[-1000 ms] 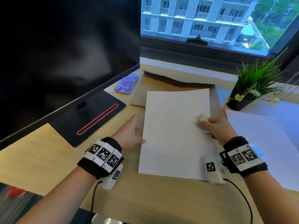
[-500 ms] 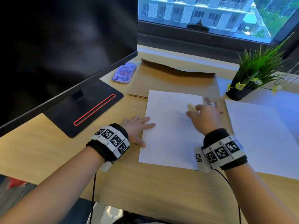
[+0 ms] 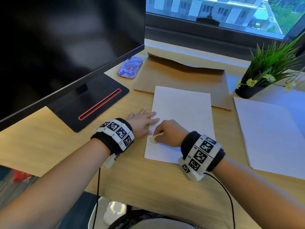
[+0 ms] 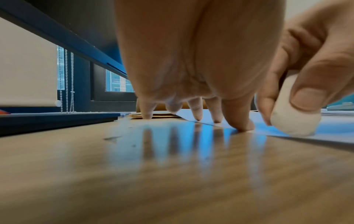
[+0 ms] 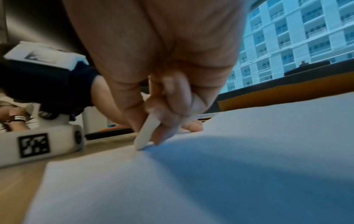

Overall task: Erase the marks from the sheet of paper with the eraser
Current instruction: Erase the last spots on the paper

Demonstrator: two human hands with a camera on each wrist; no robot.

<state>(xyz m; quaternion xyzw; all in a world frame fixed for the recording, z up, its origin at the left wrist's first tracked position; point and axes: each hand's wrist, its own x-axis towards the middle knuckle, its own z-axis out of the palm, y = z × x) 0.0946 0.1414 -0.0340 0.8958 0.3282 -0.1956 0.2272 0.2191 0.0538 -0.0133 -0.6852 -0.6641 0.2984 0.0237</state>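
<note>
An office: a monitor (image 3: 71, 47) on a wooden desk (image 3: 41, 142); window (image 3: 214, 12) facing a high-rise.

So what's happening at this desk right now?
A person is erasing on a sheet of paper lying on a wooden desk. The right hand pinches a white eraser and presses it onto the sheet near its left edge. The left hand lies flat, fingers spread, pinning that edge. No marks are discernible on the paper.

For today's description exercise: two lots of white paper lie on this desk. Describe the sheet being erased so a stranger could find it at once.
Start at the monitor; in front of its base a brown envelope lies flat. The sheet overlaps the envelope's near edge. Unlike the paper to its right, it has both hands on it, the right hand pressing an eraser to it.
</note>
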